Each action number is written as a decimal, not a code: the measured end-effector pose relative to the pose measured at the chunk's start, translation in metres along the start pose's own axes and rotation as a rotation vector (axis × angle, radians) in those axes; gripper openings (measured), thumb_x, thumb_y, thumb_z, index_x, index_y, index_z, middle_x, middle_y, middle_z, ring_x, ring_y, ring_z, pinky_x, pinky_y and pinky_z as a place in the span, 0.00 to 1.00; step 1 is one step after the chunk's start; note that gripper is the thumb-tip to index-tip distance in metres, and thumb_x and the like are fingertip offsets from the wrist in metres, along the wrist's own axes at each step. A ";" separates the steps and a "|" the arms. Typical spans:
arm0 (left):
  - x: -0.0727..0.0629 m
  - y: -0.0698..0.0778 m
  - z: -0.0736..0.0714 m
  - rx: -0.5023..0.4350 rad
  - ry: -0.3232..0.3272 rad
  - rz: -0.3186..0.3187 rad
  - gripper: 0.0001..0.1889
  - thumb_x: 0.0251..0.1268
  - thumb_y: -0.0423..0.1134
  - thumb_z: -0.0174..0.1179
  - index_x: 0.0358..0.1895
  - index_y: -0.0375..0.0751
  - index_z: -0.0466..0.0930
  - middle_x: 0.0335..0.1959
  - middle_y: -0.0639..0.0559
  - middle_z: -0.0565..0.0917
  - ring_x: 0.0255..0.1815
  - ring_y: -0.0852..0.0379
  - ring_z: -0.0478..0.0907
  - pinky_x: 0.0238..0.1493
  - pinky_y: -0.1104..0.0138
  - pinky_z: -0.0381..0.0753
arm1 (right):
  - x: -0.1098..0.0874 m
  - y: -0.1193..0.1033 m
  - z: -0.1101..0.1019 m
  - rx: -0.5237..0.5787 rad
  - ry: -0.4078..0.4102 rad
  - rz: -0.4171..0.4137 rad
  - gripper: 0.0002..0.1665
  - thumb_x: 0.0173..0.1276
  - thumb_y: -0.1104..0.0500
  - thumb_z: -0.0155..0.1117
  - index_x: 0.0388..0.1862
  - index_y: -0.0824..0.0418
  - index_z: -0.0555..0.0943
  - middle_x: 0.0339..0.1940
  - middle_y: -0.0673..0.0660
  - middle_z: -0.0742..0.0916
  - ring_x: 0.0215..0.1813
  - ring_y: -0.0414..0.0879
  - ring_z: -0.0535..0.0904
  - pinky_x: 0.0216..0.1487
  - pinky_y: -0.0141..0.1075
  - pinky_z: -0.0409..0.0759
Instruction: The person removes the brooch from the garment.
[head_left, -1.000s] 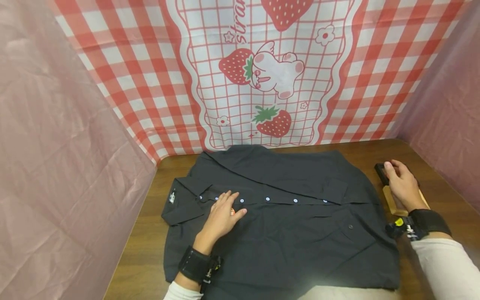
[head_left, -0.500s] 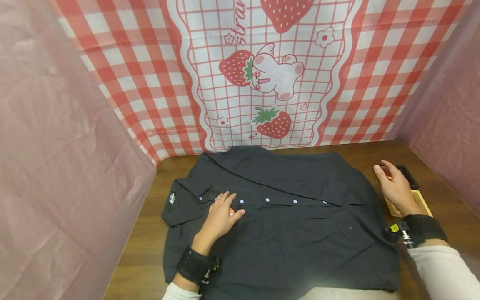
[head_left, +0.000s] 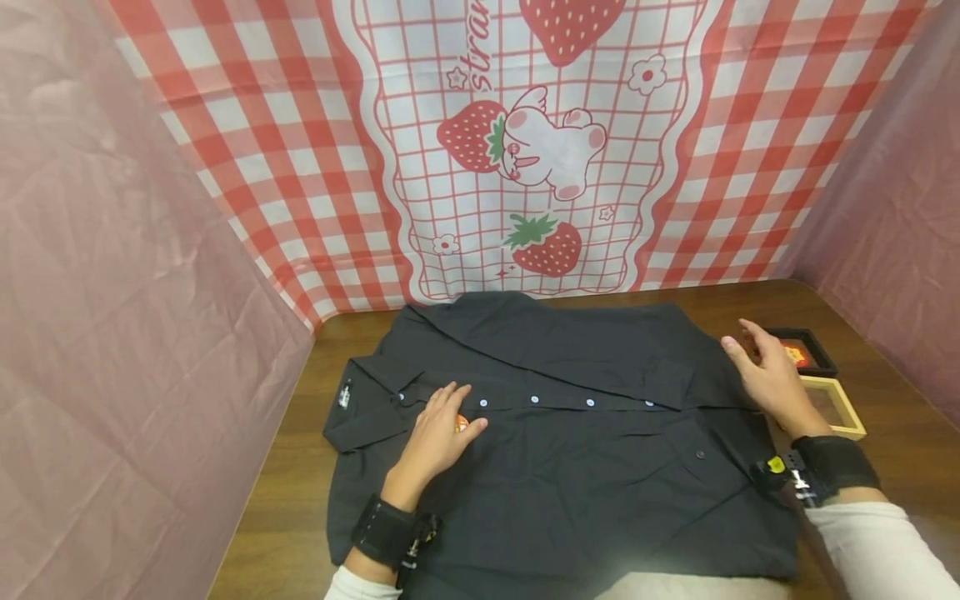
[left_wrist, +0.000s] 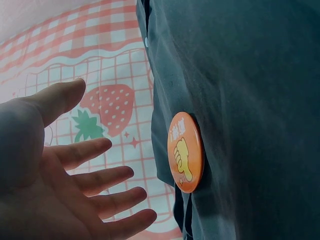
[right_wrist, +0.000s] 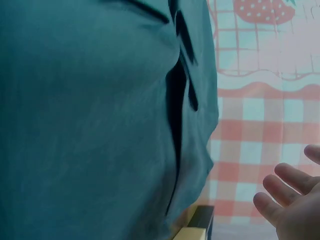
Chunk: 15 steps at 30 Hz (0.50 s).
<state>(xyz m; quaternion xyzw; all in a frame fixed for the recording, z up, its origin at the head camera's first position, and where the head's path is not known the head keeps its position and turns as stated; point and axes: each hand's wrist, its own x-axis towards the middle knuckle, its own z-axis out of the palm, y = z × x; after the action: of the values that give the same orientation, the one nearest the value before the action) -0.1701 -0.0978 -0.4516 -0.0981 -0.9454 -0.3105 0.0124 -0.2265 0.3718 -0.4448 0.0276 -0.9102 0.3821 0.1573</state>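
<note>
A dark shirt (head_left: 570, 467) is lying spread on the table (head_left: 285, 467), its long axis running from side to side before the person. Its collar (head_left: 367, 417), with a small label (head_left: 344, 395) inside, is pointing toward the person's left, and the row of pale buttons (head_left: 535, 399) is following the same axis.

The left hand (head_left: 437, 429) is hovering over the collar end of the shirt, fingers straight and spread, gripping nothing. The right hand (head_left: 772, 375) is reaching over the shirt's opposite end — fingers apart and lightly bent, holding nothing. The two hands are keeping well apart. Just beyond that end of the shirt, a black frame (head_left: 827, 357) bearing a red-and-yellow piece (head_left: 795, 355) is lying beside a yellow frame (head_left: 852, 408).

The head view is showing only part of a round badge (left_wrist: 185, 152) between left thumb and forefinger; the left wrist view is revealing its whole orange face — a yellow cartoon hand and white characters — resting on the shirt, clear of the fingers. The right wrist view is showing a dark gaping fold (right_wrist: 176, 100) in the shirt, but only the frames' edges.
</note>
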 end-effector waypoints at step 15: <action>0.001 -0.003 -0.002 -0.001 0.002 0.017 0.31 0.65 0.48 0.61 0.68 0.39 0.69 0.73 0.37 0.66 0.76 0.37 0.57 0.70 0.38 0.59 | -0.010 -0.027 0.011 -0.037 -0.002 -0.092 0.36 0.76 0.50 0.50 0.75 0.68 0.57 0.69 0.81 0.64 0.69 0.79 0.57 0.62 0.74 0.52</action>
<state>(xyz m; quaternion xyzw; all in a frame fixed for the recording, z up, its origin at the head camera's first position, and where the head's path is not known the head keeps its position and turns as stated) -0.1712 -0.1011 -0.4515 -0.1060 -0.9443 -0.3112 0.0158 -0.2155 0.3440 -0.4363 0.0667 -0.9150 0.3576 0.1744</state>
